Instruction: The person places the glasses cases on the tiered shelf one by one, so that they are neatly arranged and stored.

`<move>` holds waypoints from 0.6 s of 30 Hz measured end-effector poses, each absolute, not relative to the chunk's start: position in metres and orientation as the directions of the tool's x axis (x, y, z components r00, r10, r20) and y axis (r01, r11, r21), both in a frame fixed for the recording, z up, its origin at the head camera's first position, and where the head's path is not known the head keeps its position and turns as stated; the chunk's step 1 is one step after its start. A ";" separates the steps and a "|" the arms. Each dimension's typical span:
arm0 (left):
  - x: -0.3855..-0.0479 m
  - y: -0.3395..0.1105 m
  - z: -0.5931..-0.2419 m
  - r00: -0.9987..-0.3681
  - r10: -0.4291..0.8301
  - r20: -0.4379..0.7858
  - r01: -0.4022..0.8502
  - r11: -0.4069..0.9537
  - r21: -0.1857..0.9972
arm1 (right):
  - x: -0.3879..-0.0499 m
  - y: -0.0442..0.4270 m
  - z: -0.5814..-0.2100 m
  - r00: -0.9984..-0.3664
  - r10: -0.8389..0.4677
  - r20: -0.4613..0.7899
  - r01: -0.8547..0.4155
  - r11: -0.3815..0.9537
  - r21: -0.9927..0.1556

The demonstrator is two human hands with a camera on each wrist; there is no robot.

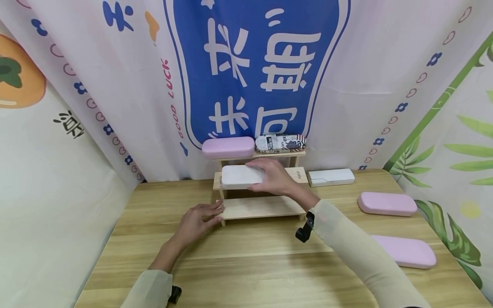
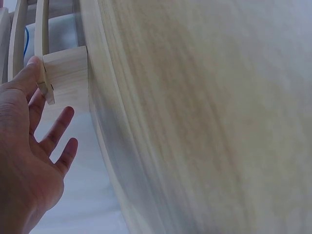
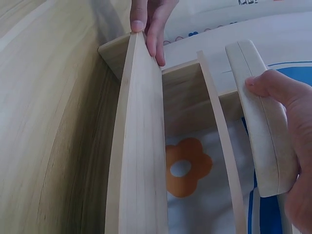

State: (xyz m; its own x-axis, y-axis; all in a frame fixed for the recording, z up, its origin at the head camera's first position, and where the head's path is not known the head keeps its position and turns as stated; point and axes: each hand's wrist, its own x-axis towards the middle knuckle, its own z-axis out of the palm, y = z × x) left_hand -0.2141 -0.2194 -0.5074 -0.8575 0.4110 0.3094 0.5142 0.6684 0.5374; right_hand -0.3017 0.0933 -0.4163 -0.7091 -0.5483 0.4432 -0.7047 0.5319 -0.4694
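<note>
Right hand (image 1: 272,176) clamped on white case (image 1: 239,177), jutting left, long axis roughly along wooden rack (image 1: 265,207); left hand (image 1: 197,221) pinches rack's left end.

We see the shelf (image 1: 262,207) before a curtain (image 1: 346,107): a first case (image 1: 228,147) left of a second case (image 1: 281,143) on top, a third case (image 1: 236,177) held at its middle step, a fourth case (image 1: 332,178) just right of the shelf, a fifth case (image 1: 387,203) and sixth case (image 1: 408,252) to its front right.

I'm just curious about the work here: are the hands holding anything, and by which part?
The right hand grips the white case around its right end. The left hand pinches the lowest shelf at its left end.
</note>
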 end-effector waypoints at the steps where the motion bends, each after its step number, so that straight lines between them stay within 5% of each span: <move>1: -0.214 -0.219 -0.507 -0.858 0.412 0.306 0.513 0.669 0.538 | -0.302 0.091 -0.416 -0.707 -0.549 0.446 -0.707 0.530 -0.468; 18: -0.215 -0.219 -0.508 -0.849 0.417 0.325 0.529 0.679 0.509 | -0.308 0.060 -0.419 -0.722 -0.555 0.413 -0.690 0.540 -0.482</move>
State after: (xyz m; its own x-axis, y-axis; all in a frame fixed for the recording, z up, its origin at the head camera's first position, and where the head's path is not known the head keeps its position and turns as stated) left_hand -0.2151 -0.2194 -0.5078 -0.8488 0.4173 0.3247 0.5286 0.6790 0.5093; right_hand -0.3077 0.0601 -0.4193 -0.7224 -0.5545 0.4131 -0.6901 0.5401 -0.4817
